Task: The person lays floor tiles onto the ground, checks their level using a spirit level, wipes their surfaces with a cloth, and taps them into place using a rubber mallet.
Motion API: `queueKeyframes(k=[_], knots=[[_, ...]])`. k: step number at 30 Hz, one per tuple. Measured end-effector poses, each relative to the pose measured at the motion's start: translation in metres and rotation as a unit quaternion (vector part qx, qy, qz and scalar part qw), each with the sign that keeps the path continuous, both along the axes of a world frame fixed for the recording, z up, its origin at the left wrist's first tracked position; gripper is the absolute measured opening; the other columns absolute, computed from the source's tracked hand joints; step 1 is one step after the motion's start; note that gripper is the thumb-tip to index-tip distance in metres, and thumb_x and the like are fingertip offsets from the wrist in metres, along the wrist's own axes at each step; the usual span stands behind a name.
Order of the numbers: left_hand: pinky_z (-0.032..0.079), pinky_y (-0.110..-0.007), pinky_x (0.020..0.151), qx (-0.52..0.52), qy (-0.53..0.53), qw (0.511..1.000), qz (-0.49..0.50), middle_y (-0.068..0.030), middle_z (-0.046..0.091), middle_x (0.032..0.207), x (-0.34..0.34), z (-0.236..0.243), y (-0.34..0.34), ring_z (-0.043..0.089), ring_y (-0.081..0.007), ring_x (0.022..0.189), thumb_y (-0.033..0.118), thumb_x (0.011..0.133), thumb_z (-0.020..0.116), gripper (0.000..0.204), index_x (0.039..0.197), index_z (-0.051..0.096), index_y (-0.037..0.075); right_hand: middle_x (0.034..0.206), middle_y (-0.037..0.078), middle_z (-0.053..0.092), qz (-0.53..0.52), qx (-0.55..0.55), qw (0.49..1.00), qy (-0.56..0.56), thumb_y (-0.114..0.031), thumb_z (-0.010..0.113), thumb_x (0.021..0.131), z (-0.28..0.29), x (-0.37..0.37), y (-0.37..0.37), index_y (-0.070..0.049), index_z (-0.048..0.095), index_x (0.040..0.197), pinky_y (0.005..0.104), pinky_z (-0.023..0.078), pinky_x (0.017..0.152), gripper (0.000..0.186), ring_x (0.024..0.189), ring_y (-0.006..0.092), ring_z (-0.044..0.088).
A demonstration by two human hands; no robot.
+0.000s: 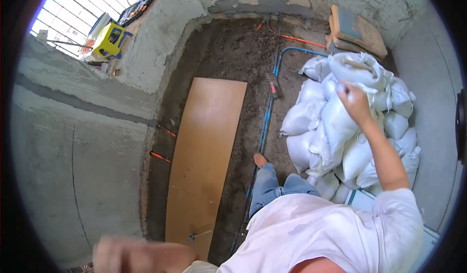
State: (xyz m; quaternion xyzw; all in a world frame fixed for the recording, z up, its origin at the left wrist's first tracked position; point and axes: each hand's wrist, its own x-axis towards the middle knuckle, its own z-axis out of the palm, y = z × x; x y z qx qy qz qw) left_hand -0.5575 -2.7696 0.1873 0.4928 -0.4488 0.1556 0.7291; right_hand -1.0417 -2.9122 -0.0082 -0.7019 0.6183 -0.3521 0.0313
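My right hand (355, 102) is in front of a heap of white filled sacks (338, 122), its fingers curled closed beside the upper sacks. Whatever it grips, if anything, is hidden by the hand. On top of the heap lies an open-mouthed white sack (352, 78) with a short wooden-looking piece (361, 67) at its mouth. My left hand (119, 256) shows at the lower left, smeared by motion, so its fingers cannot be made out. It is off to the left of the lower end of a long brown board (206, 141).
Blue pipes (266, 122) run along the dark soil floor between board and sacks, with a small hammer-like tool (274, 89) beside them. Brown paper bags (357, 29) stack by the far wall. Orange pipe ends (160, 156) stick out left. A yellow stool (109, 40) sits on the window ledge.
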Motion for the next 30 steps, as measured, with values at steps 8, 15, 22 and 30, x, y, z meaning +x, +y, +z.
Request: queueKeyframes(k=[8,15,22,30], knots=[[0.037,-0.020,0.047,0.511,0.334,0.743,-0.275,-0.0010,0.053,0.066,0.012,-0.201,-0.200,0.047,-0.0055,0.053,0.013,0.090,0.053,0.025,0.109,0.058,-0.001,0.088,0.021,0.064,0.015,0.480,0.854,0.203,-0.035,0.054,0.082,-0.258,-0.112,0.205,-0.005,0.065,0.082,0.0457,0.048,0.067,0.031,0.080,0.0380,0.061],[0.050,-0.037,0.076,0.857,-0.011,0.423,-0.293,-0.0150,0.067,0.085,-0.010,-0.290,-0.175,0.065,-0.0229,0.082,0.030,0.080,0.065,0.029,0.091,0.068,0.004,0.071,0.012,0.064,0.135,0.555,0.793,0.211,-0.024,0.060,0.072,-0.284,-0.143,0.225,-0.012,0.065,0.072,0.0462,0.044,0.056,0.014,0.064,0.0299,0.060],[0.056,-0.033,0.063,0.872,0.175,0.157,-0.430,-0.0054,0.066,0.088,0.005,-0.281,-0.115,0.062,-0.0162,0.074,0.035,0.081,0.063,0.035,0.103,0.065,0.009,0.067,0.013,0.065,-0.027,0.499,0.861,0.091,-0.025,0.054,0.079,-0.279,-0.201,-0.163,-0.005,0.067,0.074,0.0381,0.049,0.058,0.025,0.059,0.0270,0.062],[0.046,-0.042,0.093,0.842,0.284,0.171,-0.425,-0.0136,0.062,0.111,0.005,-0.393,-0.143,0.060,-0.0220,0.095,0.032,0.079,0.070,0.062,0.130,0.048,0.005,0.077,0.016,0.067,0.113,0.174,0.974,-0.087,-0.026,0.063,0.077,-0.152,-0.019,-0.557,-0.001,0.066,0.091,0.0316,0.050,0.073,0.029,0.076,0.0250,0.066]])
